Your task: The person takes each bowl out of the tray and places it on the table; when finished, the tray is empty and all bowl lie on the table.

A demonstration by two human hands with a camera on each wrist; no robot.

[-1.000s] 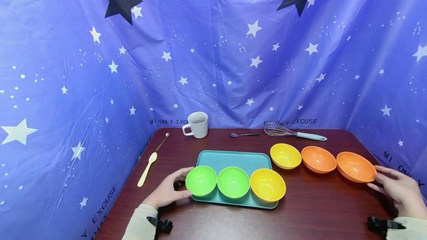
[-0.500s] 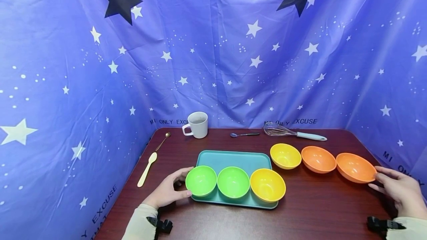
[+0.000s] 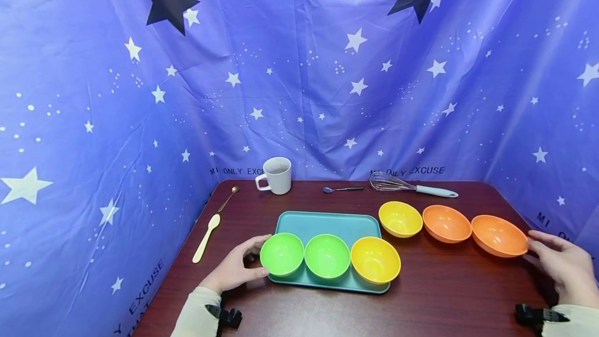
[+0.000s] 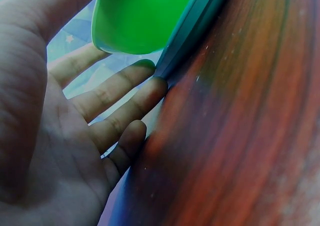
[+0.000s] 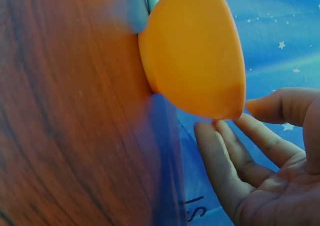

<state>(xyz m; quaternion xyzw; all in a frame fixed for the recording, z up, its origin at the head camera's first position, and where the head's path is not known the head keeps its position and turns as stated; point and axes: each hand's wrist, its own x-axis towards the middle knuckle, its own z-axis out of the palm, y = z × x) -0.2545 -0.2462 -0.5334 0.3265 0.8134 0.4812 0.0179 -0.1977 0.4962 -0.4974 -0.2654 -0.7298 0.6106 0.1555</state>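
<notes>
A dark wooden table (image 3: 421, 295) stands enclosed on three sides by a blue cloth (image 3: 299, 92) printed with white and black stars. Along the far edge lie a white mug (image 3: 276, 175), a small metal spoon (image 3: 343, 189) and a whisk (image 3: 412, 185); at the left edge lie a gold spoon (image 3: 229, 197) and a cream spoon (image 3: 206, 237).

A teal tray (image 3: 327, 222) sits at centre. Its near edge carries three bowls in a row: the left green bowl (image 3: 282, 254), a second green bowl (image 3: 327, 256) and a yellow bowl (image 3: 375, 260). Right of the tray, on the bare table, stand a second yellow bowl (image 3: 400, 218), an orange bowl (image 3: 446, 223) and the end orange bowl (image 3: 498, 235).

Count: six bowls, two of each colour; three spoons; one mug, one whisk, one tray.

The left hand (image 3: 236, 267) lies open, fingers relaxed, cupping the left green bowl's side at the tray's corner. The right hand (image 3: 559, 264) is open, fingers spread, fingertips at the end orange bowl's rim; contact cannot be told.
</notes>
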